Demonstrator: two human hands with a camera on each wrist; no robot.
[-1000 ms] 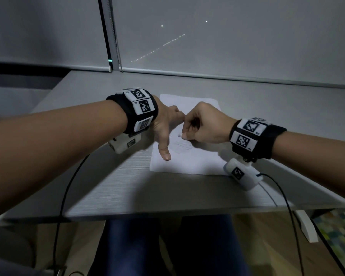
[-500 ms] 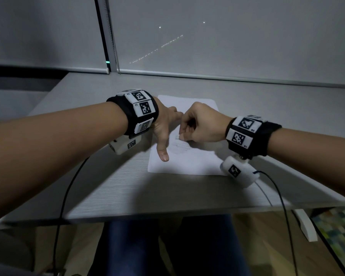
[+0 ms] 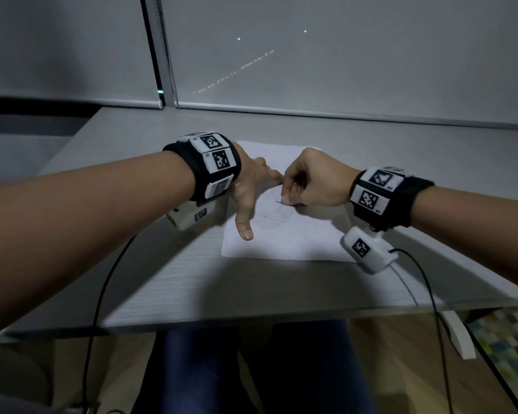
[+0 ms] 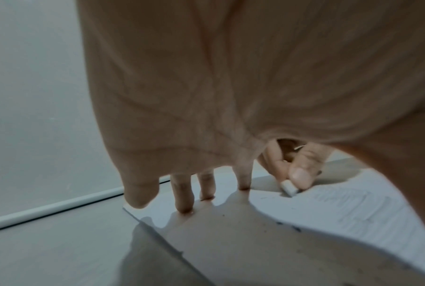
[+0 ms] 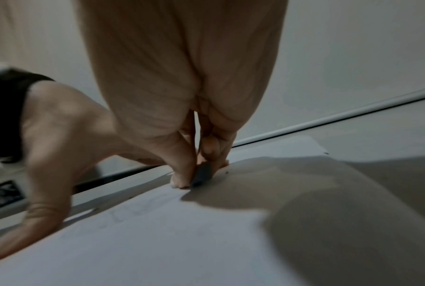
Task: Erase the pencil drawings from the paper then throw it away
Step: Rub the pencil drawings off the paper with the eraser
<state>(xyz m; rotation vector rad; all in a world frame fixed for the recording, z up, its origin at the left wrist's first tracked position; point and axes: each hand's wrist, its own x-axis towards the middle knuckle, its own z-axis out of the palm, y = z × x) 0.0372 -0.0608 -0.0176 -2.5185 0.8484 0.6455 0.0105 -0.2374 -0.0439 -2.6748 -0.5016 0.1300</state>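
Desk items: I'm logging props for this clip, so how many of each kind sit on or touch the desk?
Sheets of paper: 1
Erasers: 1
Hands, left hand and right hand: 2
Total: 4

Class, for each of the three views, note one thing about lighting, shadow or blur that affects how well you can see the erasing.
Head view: dim room, sharp enough; the faint pencil marks on the paper barely show. Left wrist view: the left hand fills the frame, casting finger shadows; the eraser is lit and clear. Right wrist view: soft and smeared; the right hand shadows the paper, so the eraser looks dark.
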